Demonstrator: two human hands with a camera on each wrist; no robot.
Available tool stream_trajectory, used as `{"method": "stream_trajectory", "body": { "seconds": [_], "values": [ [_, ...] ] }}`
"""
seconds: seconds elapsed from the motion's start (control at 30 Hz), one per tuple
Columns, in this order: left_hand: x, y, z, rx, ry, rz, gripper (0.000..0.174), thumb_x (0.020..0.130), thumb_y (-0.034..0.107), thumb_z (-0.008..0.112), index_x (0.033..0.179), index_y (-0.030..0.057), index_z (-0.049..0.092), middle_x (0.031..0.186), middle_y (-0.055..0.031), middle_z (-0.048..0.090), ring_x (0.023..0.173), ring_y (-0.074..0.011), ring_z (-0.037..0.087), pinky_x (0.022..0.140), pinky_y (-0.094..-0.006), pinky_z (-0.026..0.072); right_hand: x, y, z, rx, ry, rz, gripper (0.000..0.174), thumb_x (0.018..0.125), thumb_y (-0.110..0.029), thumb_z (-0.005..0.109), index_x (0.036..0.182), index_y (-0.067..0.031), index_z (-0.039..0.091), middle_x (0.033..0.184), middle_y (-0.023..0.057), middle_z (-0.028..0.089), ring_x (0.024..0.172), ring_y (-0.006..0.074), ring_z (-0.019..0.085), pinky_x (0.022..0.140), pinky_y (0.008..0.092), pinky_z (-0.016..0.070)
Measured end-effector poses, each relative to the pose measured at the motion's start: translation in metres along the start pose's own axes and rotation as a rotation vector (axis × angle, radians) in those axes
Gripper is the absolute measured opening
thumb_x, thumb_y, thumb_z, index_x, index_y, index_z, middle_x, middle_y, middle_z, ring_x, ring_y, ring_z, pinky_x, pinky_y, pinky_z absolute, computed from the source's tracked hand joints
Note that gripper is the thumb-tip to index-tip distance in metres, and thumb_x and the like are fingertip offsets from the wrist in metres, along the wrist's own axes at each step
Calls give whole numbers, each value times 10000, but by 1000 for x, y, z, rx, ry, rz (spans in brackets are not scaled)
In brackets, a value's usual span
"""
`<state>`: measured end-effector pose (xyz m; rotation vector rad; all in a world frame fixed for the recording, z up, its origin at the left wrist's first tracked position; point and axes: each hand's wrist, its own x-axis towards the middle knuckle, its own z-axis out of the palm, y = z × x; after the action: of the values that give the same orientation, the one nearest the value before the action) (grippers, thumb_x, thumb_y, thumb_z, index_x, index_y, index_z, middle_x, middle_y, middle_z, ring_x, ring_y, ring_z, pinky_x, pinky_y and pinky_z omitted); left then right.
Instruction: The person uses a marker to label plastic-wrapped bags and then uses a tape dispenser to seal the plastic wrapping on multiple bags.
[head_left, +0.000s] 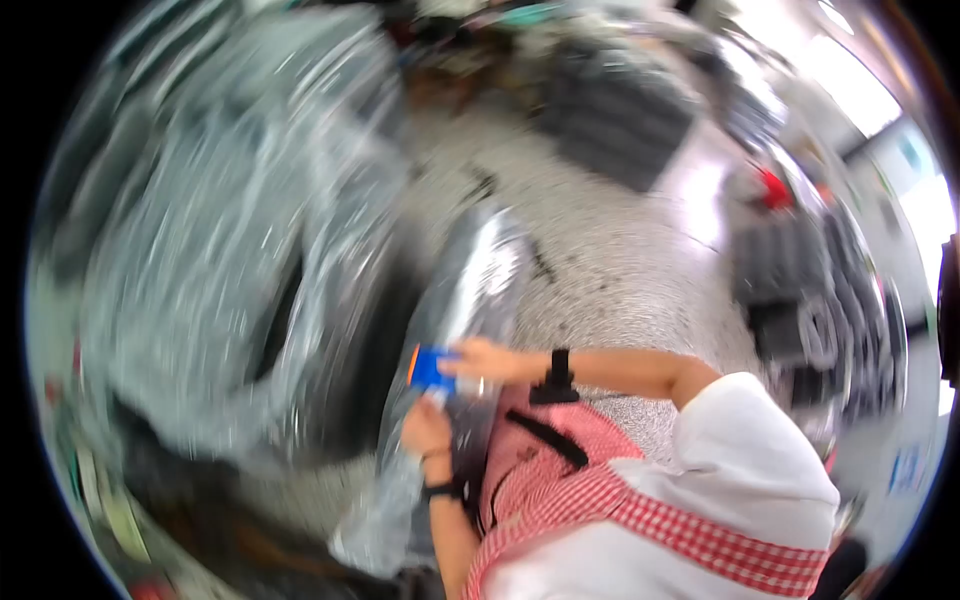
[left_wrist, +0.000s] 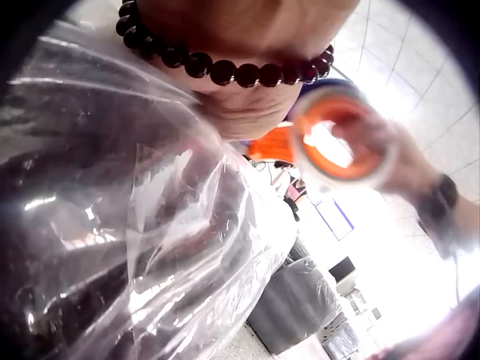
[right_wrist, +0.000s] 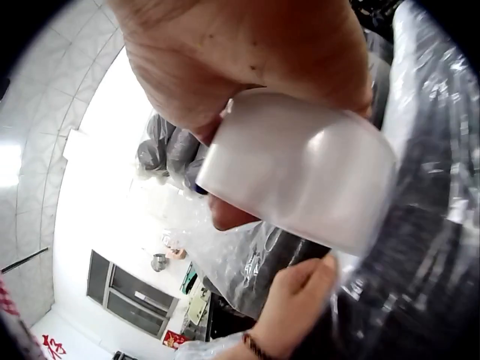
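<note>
A tape dispenser (head_left: 431,368), blue with an orange edge, is held in my right hand (head_left: 485,360). Its wide roll of clear tape (right_wrist: 300,169) fills the middle of the right wrist view, and the orange hub (left_wrist: 312,154) shows in the left wrist view. Just below the dispenser, my left hand (head_left: 425,428) has curled fingers, pinching gathered film of a clear plastic bag (left_wrist: 180,240). Inside the bag is a long dark bundle (head_left: 465,285), lying against my front. My left fingertips are mostly hidden in the left wrist view.
A large stack wrapped in cloudy plastic (head_left: 220,230) stands close on my left. Grey wrapped bundles (head_left: 620,110) sit farther ahead on the speckled floor (head_left: 600,260). More grey rolls (head_left: 785,265) are piled along the right side.
</note>
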<state>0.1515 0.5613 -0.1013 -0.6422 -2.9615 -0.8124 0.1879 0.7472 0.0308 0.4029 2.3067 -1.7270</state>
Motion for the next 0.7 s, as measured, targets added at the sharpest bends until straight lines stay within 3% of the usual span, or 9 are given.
{"method": "stream_trajectory", "body": {
  "seconds": [0.1,0.2,0.37,0.43,0.5,0.53,0.57,0.6,0.7],
  "values": [
    [28,-19,-13,100,-13,0,340,896,340,493,683,88,576,629,-181,607,555,-388,581,484,-501,429,-90,21,-22,-35,1,-42,442,946,-407,479,949,29,555,810,136,618,747,192,575,665,351,467],
    [38,-32,-16,49,-36,41,372,919,361,446,715,79,577,655,-190,614,588,-400,588,510,-513,434,-169,81,-29,-276,43,75,445,937,-429,457,962,-2,579,835,189,637,774,315,620,673,395,482],
    [28,-8,-16,153,-129,-22,371,926,365,421,776,62,576,713,-197,629,641,-417,596,545,-532,439,-108,144,13,-392,193,162,482,910,-481,450,978,-44,643,806,198,652,816,379,623,708,437,500],
    [16,1,-17,107,-111,5,364,924,351,432,753,62,570,695,-199,621,623,-417,590,548,-522,443,-69,145,33,-860,-180,305,449,884,-462,483,979,-67,672,802,181,659,827,364,629,729,443,504],
    [11,2,-16,123,-172,-8,324,922,335,447,782,68,568,713,-192,619,644,-409,588,569,-515,445,-67,123,19,-772,-403,183,423,812,-460,561,989,-96,684,853,150,675,834,347,635,729,436,503],
    [13,-3,-17,74,-217,37,302,920,332,456,809,71,562,733,-189,618,672,-404,587,583,-513,444,-69,140,12,-700,-309,-245,385,823,-384,510,774,-39,672,740,171,658,676,371,634,570,495,484],
    [8,-8,-16,17,-257,41,282,917,329,465,835,75,557,753,-187,617,699,-400,587,597,-510,443,-62,125,6,-768,-335,162,361,828,-372,512,839,-48,673,754,188,652,647,362,620,587,467,485],
    [4,-16,-18,-82,-279,95,273,911,325,481,897,60,544,790,-196,612,747,-401,583,626,-503,447,-55,62,-26,-492,-592,171,400,836,-395,521,914,-29,663,801,199,649,680,340,618,643,435,487],
    [-5,-22,-41,-154,-313,191,280,856,250,564,1006,15,531,936,-194,578,883,-383,545,754,-462,436,4,-11,-81,-346,-693,24,410,898,-365,516,990,22,611,785,148,611,730,184,586,677,329,479]
  ]
}}
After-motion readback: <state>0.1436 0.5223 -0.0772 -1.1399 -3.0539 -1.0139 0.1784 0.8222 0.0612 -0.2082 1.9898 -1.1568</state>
